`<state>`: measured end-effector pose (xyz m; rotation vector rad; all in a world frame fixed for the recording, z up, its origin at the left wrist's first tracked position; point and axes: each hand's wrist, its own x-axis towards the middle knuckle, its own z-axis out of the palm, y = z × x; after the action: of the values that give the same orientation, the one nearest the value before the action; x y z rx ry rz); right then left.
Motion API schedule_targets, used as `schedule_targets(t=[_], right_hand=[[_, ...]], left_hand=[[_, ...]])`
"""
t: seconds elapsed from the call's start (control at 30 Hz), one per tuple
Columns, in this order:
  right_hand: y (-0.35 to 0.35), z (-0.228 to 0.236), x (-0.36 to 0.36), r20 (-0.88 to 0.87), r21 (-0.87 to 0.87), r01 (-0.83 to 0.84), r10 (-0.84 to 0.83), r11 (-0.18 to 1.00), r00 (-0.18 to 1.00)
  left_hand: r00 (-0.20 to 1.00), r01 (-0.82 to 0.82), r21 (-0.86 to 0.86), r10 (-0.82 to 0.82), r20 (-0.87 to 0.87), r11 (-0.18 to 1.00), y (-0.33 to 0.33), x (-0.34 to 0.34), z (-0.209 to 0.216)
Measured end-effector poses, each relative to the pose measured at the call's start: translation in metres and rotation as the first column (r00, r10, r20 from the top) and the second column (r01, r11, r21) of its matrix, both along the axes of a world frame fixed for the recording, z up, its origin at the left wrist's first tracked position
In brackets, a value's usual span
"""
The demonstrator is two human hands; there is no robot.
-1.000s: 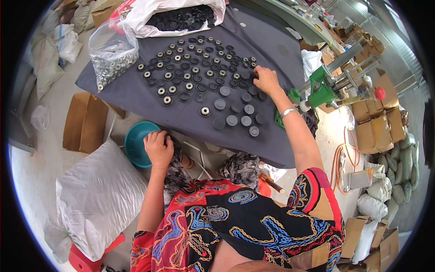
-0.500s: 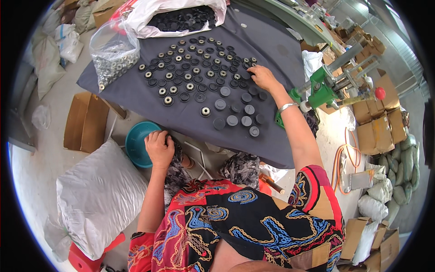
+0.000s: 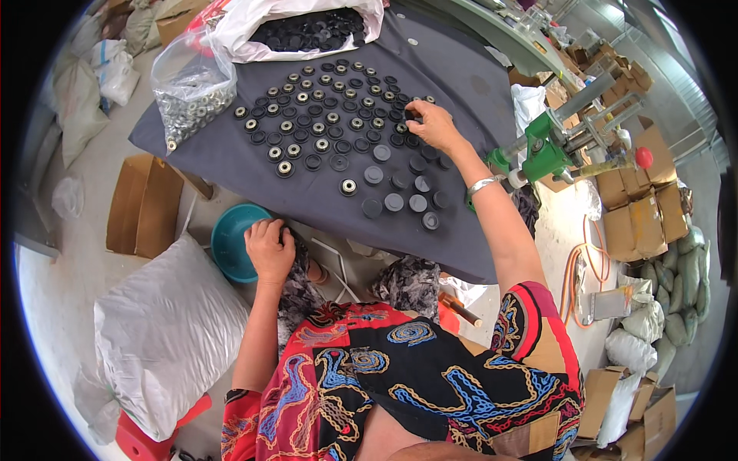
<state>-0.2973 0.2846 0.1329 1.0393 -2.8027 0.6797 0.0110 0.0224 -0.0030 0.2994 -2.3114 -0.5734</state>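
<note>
Over grey table (image 3: 461,240), reaching out with right hand (image 3: 435,124), bending it around black part (image 3: 413,116) among rings (image 3: 339,164) and bearings (image 3: 348,187); not showing clearly whether gripping or only touching. Resting left hand (image 3: 269,248), loosely curled, on knee (image 3: 296,286) beside teal basin (image 3: 224,247), hiding whether holding anything. Facing grey caps (image 3: 373,177) closer in, green press (image 3: 544,142) at right, clear bag (image 3: 191,83) at left.
</note>
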Motion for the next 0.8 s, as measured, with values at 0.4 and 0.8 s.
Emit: schedule_targets(t=[0.4, 0.8], right_hand=[[0.019, -0.016, 0.001, -0.03, 0.179, 0.06, -0.055, 0.982, 0.998], [-0.014, -0.001, 0.008, -0.154, 0.398, 0.029, 0.036, 0.917, 0.987]], left_hand=[[1.0, 0.003, 0.016, -0.002, -0.005, 1.0, 0.001, 0.0, 0.001], [1.0, -0.006, 0.02, 0.005, 0.009, 1.0, 0.001, 0.001, 0.002]])
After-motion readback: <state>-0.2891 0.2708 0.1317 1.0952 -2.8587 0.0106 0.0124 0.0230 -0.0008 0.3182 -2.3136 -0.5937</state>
